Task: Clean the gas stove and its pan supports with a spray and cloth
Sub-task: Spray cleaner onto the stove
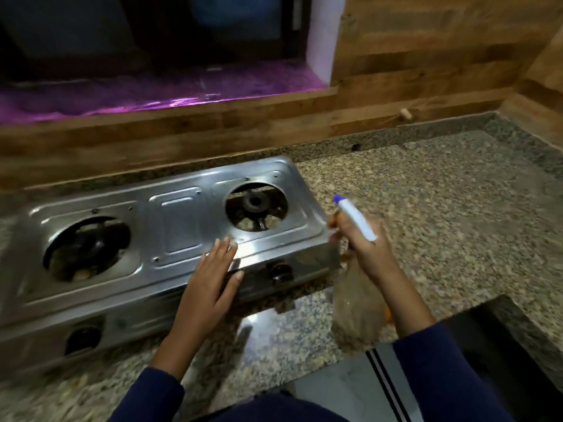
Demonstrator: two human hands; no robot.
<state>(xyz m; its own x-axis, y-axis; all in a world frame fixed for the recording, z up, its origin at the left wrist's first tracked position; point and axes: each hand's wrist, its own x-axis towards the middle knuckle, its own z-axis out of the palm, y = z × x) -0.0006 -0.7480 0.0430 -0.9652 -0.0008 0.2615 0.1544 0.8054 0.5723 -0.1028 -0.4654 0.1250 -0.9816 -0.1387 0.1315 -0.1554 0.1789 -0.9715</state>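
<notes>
Head view of a two-burner gas stove [170,226] of stainless steel, set askew on a speckled granite tabletop [441,190] with its rear edge close to the wood-panelled wall [426,56]. No pan supports sit over either burner opening; the right burner [254,204] is visible in its well, the left burner [86,248] is dark and hard to resolve. The left hand [213,278] lies flat, fingers spread apart and gripping nothing, over the stove's front edge just above the right control knob [278,274]. The right hand [365,248] is clamped around the neck of a spray bottle [356,312], held just beyond the stove's right end, its white trigger head with blue nozzle [338,198] angled up and left. The bottle body is motion-blurred and its contents cannot be made out. Bare tabletop extends to the right as far as the corner. The left control knob [82,339] is blurred, and the stove's left end is cut off by the frame.
</notes>
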